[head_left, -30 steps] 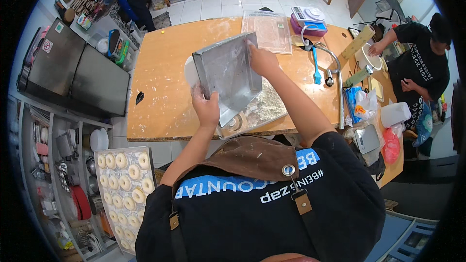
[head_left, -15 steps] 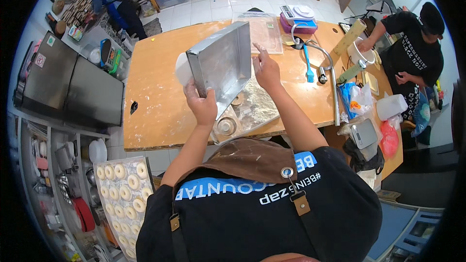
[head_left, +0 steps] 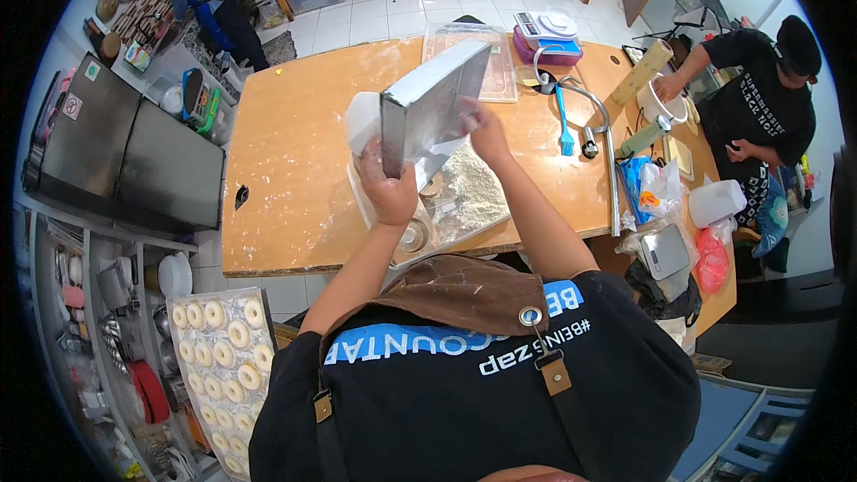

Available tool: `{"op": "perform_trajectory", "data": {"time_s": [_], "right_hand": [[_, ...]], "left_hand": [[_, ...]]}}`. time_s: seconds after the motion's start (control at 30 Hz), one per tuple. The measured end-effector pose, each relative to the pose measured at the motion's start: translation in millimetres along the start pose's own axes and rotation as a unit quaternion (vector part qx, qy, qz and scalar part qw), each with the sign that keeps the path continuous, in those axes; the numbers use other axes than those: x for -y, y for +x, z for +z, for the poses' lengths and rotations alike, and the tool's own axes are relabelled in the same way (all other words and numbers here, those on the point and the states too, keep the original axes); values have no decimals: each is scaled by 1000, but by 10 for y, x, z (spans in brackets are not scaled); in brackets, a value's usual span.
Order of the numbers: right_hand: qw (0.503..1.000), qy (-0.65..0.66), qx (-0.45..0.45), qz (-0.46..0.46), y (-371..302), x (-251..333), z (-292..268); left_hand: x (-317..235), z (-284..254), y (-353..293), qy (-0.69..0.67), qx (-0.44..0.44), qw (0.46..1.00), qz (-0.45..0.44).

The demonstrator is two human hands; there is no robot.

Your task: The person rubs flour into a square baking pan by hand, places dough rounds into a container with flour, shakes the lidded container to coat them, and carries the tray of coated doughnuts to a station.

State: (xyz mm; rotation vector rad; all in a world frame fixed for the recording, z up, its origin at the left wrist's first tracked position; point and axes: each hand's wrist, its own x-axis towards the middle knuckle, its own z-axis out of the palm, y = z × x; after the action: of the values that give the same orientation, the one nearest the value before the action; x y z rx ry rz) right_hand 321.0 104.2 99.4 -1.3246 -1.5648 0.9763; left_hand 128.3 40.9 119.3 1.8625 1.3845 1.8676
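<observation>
Two changes in the last half second: the metal pan [head_left: 437, 80] has swung round to show more of its outer wall, and the right grip [head_left: 487, 136] has come back close to its inner face, though the left grip [head_left: 390, 195] seems to bear the weight. That left grip pinches the pan's near end, with the rest extending up and rightward from it; the right fingers, loosely curled, blur too much to tell contact.
</observation>
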Motion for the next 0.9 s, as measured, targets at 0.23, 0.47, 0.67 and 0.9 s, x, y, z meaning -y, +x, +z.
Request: {"op": "perform_trajectory", "data": {"time_s": [0.23,0.47,0.67,0.9], "right_hand": [[991,93,-95,34,-8,72,319],[975,196,-31,102,102,108,95],[986,127,-97,39,154,-27,67],[897,392,144,143,95,-58,112]], "left_hand": [[-134,159,42,-67,0,994,-82],[-185,251,-24,-4,-12,1000,-11],[-292,311,-73,26,-13,1000,-4],[-309,389,-214,27,-29,999,-28]]}}
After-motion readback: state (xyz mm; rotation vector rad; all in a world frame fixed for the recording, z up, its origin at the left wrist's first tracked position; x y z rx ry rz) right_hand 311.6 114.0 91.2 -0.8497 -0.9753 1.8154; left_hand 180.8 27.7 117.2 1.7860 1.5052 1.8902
